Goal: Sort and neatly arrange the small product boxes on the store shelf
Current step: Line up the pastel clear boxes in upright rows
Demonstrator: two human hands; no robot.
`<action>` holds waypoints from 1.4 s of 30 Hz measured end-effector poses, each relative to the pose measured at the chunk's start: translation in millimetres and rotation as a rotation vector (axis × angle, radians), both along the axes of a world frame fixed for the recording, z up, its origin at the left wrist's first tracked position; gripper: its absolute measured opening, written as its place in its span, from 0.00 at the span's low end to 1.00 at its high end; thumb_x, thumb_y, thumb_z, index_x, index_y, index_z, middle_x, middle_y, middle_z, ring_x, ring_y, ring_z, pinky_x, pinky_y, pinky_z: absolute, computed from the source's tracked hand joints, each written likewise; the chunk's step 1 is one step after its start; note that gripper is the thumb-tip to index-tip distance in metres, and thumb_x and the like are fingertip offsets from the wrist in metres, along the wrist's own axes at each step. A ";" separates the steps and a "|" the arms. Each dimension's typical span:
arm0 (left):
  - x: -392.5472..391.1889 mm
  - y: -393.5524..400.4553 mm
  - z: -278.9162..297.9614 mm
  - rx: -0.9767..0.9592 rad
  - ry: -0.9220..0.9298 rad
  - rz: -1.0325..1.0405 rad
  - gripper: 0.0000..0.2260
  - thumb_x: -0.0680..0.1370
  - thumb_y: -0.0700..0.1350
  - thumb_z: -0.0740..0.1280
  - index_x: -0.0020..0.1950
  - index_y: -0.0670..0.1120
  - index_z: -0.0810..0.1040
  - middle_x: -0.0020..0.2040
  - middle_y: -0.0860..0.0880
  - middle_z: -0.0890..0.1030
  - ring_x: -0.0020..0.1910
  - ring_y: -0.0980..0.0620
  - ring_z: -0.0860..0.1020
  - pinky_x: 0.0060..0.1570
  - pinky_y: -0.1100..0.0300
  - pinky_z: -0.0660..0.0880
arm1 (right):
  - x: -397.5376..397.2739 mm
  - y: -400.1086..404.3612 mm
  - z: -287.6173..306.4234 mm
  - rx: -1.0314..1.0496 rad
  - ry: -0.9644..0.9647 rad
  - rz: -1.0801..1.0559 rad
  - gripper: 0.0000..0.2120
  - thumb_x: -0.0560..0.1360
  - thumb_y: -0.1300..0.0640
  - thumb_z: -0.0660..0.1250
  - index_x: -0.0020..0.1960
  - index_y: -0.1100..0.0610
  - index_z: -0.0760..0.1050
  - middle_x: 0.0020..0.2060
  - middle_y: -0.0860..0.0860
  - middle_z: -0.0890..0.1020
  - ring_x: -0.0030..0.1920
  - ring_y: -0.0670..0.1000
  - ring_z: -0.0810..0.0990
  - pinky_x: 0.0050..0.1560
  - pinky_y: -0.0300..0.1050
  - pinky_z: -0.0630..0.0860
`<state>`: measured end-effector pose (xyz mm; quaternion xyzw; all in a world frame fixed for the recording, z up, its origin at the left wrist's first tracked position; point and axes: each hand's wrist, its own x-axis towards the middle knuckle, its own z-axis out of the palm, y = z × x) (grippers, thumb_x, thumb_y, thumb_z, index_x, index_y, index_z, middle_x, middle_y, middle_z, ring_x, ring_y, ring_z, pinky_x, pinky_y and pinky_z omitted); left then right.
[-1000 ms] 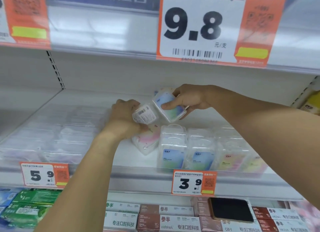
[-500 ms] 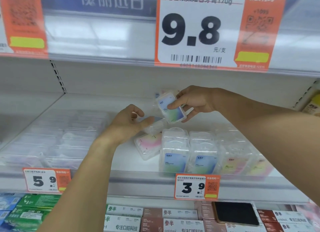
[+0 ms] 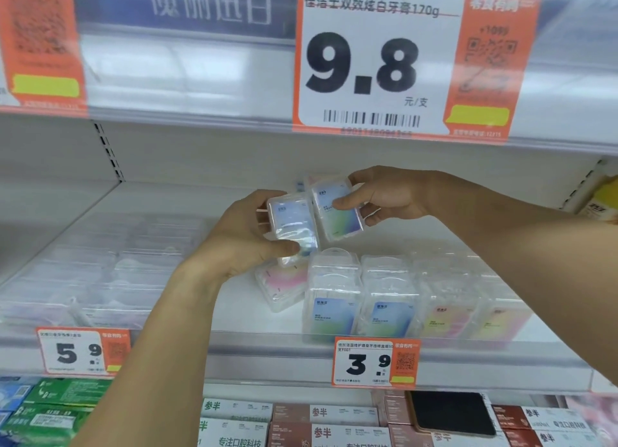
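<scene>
Two clear boxes in hand above shelf (image 3: 234, 316). Left hand (image 3: 240, 236) grips blue-label box (image 3: 292, 227), thumb across lower front, fingers curled behind. Right hand (image 3: 384, 195) pinches blue-green box (image 3: 337, 209), forefinger flat on label. Both boxes side by side, nearly touching, long axes roughly upright, tilted. Upright row (image 3: 388, 299) stands directly below, nearer right hand; pink box (image 3: 284, 286) lies tipped at row's left end, under left hand. Likely next: set boxes down into row.

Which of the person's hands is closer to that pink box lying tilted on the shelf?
Left. The left hand, holding a blue-label box, hovers just above the pink box. The right hand holds another blue-green box higher and further right.
</scene>
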<state>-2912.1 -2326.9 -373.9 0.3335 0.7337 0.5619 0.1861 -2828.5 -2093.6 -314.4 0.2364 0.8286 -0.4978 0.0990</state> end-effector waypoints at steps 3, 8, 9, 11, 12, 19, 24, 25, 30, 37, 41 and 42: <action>3.4 -2.4 1.8 -0.051 0.047 -0.088 0.33 0.66 0.33 0.77 0.61 0.61 0.70 0.55 0.54 0.79 0.53 0.52 0.80 0.48 0.58 0.80 | 7.6 6.2 6.3 0.013 0.017 -0.014 0.19 0.71 0.58 0.76 0.61 0.59 0.78 0.56 0.60 0.83 0.46 0.54 0.79 0.51 0.46 0.80; 8.0 -5.6 1.5 -0.175 0.037 -0.163 0.40 0.66 0.37 0.78 0.63 0.68 0.60 0.54 0.50 0.79 0.48 0.51 0.82 0.49 0.56 0.81 | 19.2 13.8 10.7 0.024 0.020 -0.036 0.19 0.71 0.59 0.76 0.60 0.58 0.79 0.58 0.60 0.83 0.47 0.54 0.81 0.53 0.48 0.81; 10.5 -5.0 1.1 -0.194 0.047 -0.174 0.41 0.65 0.39 0.79 0.64 0.68 0.59 0.54 0.51 0.79 0.47 0.52 0.82 0.48 0.57 0.81 | 21.1 14.4 10.1 0.026 0.015 -0.037 0.18 0.71 0.59 0.76 0.59 0.58 0.79 0.57 0.59 0.84 0.47 0.54 0.81 0.53 0.48 0.81; 16.1 -3.4 0.0 -0.227 0.074 -0.183 0.43 0.64 0.42 0.80 0.67 0.65 0.56 0.53 0.51 0.78 0.46 0.52 0.82 0.46 0.58 0.81 | 23.6 14.4 8.6 0.030 0.007 -0.037 0.15 0.70 0.60 0.76 0.56 0.57 0.79 0.56 0.59 0.84 0.47 0.54 0.81 0.53 0.47 0.81; 17.7 -2.6 -0.6 -0.235 0.083 -0.181 0.44 0.65 0.43 0.80 0.67 0.64 0.55 0.53 0.52 0.78 0.46 0.52 0.82 0.46 0.58 0.81 | 24.4 14.1 7.8 0.029 0.007 -0.037 0.14 0.70 0.60 0.76 0.55 0.56 0.79 0.55 0.59 0.85 0.47 0.54 0.81 0.53 0.48 0.81; 8.4 4.0 -9.7 -0.219 0.149 -0.086 0.44 0.67 0.39 0.78 0.67 0.66 0.53 0.49 0.54 0.78 0.44 0.48 0.82 0.46 0.53 0.82 | 24.9 7.9 5.1 0.039 0.013 -0.037 0.15 0.70 0.61 0.77 0.55 0.57 0.79 0.50 0.56 0.85 0.45 0.53 0.81 0.59 0.52 0.81; -1.7 8.0 -16.0 -0.113 0.120 -0.022 0.43 0.68 0.38 0.78 0.67 0.66 0.55 0.50 0.55 0.77 0.39 0.56 0.81 0.41 0.59 0.82 | 22.7 7.5 3.6 0.041 0.031 -0.061 0.14 0.70 0.61 0.77 0.54 0.58 0.79 0.47 0.55 0.85 0.44 0.52 0.80 0.58 0.52 0.81; -2.9 9.6 -16.6 -0.085 0.113 0.007 0.42 0.69 0.37 0.77 0.68 0.65 0.55 0.50 0.56 0.77 0.38 0.58 0.82 0.38 0.61 0.81 | 21.9 7.2 2.5 0.034 0.040 -0.071 0.15 0.70 0.61 0.77 0.55 0.58 0.79 0.48 0.55 0.85 0.44 0.53 0.81 0.57 0.51 0.81; -5.3 21.8 -19.1 0.025 0.172 0.217 0.42 0.69 0.34 0.75 0.69 0.63 0.57 0.49 0.56 0.77 0.40 0.58 0.81 0.33 0.69 0.76 | 20.2 4.2 0.2 0.029 0.112 -0.142 0.18 0.71 0.64 0.76 0.57 0.61 0.75 0.53 0.60 0.84 0.54 0.59 0.84 0.55 0.50 0.82; 2.5 23.0 15.5 0.332 0.012 0.203 0.32 0.71 0.32 0.73 0.62 0.60 0.63 0.55 0.53 0.76 0.51 0.55 0.80 0.39 0.57 0.82 | 31.9 2.6 12.6 0.060 0.167 -0.120 0.21 0.72 0.65 0.74 0.63 0.58 0.72 0.52 0.59 0.83 0.45 0.55 0.85 0.53 0.52 0.83; 13.2 21.0 21.5 0.186 -0.068 0.050 0.18 0.76 0.43 0.71 0.62 0.56 0.71 0.52 0.53 0.83 0.51 0.51 0.83 0.51 0.49 0.81 | 41.6 5.0 24.7 0.085 0.164 -0.050 0.18 0.72 0.63 0.74 0.61 0.58 0.77 0.53 0.58 0.84 0.46 0.54 0.81 0.58 0.53 0.81; 15.9 20.9 21.6 0.149 -0.059 0.036 0.17 0.75 0.43 0.72 0.61 0.54 0.73 0.52 0.52 0.83 0.50 0.51 0.83 0.49 0.50 0.80 | 43.9 5.6 27.3 0.087 0.149 -0.028 0.18 0.72 0.63 0.74 0.61 0.59 0.77 0.51 0.57 0.85 0.46 0.53 0.80 0.58 0.52 0.81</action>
